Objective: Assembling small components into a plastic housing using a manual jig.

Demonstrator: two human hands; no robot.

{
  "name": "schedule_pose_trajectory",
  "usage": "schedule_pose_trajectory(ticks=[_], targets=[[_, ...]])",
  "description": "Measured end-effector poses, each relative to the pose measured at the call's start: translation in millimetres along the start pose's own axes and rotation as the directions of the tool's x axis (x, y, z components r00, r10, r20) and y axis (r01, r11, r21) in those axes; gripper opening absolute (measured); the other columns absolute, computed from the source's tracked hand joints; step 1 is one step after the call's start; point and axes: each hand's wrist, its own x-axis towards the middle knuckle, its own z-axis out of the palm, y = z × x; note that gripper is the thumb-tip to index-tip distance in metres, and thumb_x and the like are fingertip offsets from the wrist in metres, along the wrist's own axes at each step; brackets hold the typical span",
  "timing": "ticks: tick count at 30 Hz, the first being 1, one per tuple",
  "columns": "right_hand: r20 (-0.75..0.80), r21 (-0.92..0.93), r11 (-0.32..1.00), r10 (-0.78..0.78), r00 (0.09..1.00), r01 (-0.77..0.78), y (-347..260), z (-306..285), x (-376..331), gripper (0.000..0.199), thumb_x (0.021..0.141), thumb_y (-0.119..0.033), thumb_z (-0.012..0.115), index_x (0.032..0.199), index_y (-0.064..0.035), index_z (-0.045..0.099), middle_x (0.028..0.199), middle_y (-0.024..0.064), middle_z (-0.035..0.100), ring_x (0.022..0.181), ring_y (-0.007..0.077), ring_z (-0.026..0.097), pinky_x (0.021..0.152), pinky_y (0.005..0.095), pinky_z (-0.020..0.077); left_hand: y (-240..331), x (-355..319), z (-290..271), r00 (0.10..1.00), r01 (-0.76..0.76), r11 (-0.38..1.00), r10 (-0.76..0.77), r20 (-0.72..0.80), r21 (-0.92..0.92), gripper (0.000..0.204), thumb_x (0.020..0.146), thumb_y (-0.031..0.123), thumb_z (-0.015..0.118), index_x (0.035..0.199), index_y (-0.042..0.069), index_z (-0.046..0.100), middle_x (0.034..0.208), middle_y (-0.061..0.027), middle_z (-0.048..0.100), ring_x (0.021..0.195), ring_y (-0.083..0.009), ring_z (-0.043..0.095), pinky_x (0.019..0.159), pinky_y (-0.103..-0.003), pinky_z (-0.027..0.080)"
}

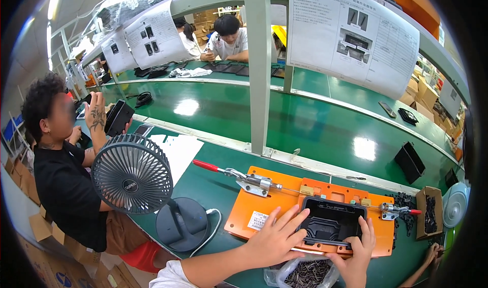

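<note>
A black open plastic box (335, 219) sits in an orange fixture (244, 206) on the green bench, its hollow inside facing up. My left hand (278, 235) holds the box at its left front corner, fingers spread along the left rim and thumb low at the front. Around the right front corner curls my right hand (360, 250), its fingertips on the right rim and thumb at the front edge. Toggle clamps flank the box: the left clamp (254, 183) has a long red handle, and the right clamp (394, 211) a short red tip.
A bag of screws (307, 274) lies in front of the fixture. To the left stands a dark fan (133, 173) with a white cable. Small black parts, a cardboard box (430, 211) and another black box (409, 162) are at right. A co-worker (66, 186) sits at left.
</note>
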Motion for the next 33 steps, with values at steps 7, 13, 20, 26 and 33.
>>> schedule_pose_trajectory(ticks=[7, 13, 20, 26, 33], targets=[[0.001, 0.004, 1.000, 0.005, 1.000, -0.005, -2, -2, 1, 0.049, 0.060, -0.042, 0.082, 0.078, -0.0036, 0.057, 0.140, 0.0224, 0.039, 0.134, 0.0443, 0.027, 0.103, 0.0536, 0.0256, 2, 0, 0, 1.000, 0.007, 1.000, -0.007, -0.005, -0.015, 0.046, 0.077, 0.045, 0.070, 0.104, 0.011, 0.056, 0.143, -0.0165, 0.039, 0.134, -0.0354, 0.034, 0.101, -0.057, 0.028], [0.005, 0.004, 1.000, 0.017, 1.000, -0.017, -5, -3, 1, 0.048, 0.060, -0.040, 0.082, 0.081, -0.0037, 0.058, 0.141, 0.0222, 0.039, 0.135, 0.0441, 0.027, 0.103, 0.0531, 0.0254, 9, -10, 7, 0.939, -0.254, 0.951, 0.199, -0.282, -0.175, 0.047, 0.074, 0.035, 0.077, 0.108, 0.006, 0.060, 0.134, -0.0161, 0.050, 0.125, -0.0334, 0.048, 0.103, -0.052, 0.032], [-0.010, 0.010, 1.000, 0.024, 1.000, -0.024, -7, -2, 0, 0.050, 0.061, -0.041, 0.081, 0.084, -0.0032, 0.060, 0.140, 0.0220, 0.040, 0.134, 0.0447, 0.027, 0.103, 0.0529, 0.0258, 45, -20, 30, 0.820, -0.526, 0.701, 0.568, -0.069, -0.481, 0.022, 0.080, 0.022, 0.061, 0.093, 0.003, 0.061, 0.110, -0.0182, 0.057, 0.107, -0.0343, 0.053, 0.095, -0.046, 0.040], [-0.012, 0.001, 1.000, 0.022, 1.000, -0.022, -5, -1, 0, 0.050, 0.061, -0.041, 0.082, 0.085, -0.0028, 0.060, 0.140, 0.0218, 0.040, 0.134, 0.0449, 0.027, 0.103, 0.0522, 0.0264, 50, -15, 23, 0.854, -0.450, 0.830, 0.508, 0.114, -0.330, 0.025, 0.083, 0.021, 0.053, 0.099, 0.004, 0.060, 0.121, -0.0175, 0.053, 0.120, -0.0342, 0.045, 0.104, -0.047, 0.032], [-0.026, 0.012, 1.000, 0.017, 1.000, -0.017, -6, -1, 1, 0.049, 0.059, -0.038, 0.083, 0.084, -0.0031, 0.060, 0.139, 0.0215, 0.041, 0.134, 0.0446, 0.028, 0.103, 0.0522, 0.0270, 56, -12, 29, 0.870, -0.421, 0.856, 0.475, 0.131, -0.301, 0.023, 0.082, 0.018, 0.051, 0.098, 0.005, 0.061, 0.121, -0.0182, 0.053, 0.121, -0.0359, 0.044, 0.105, -0.051, 0.030]])
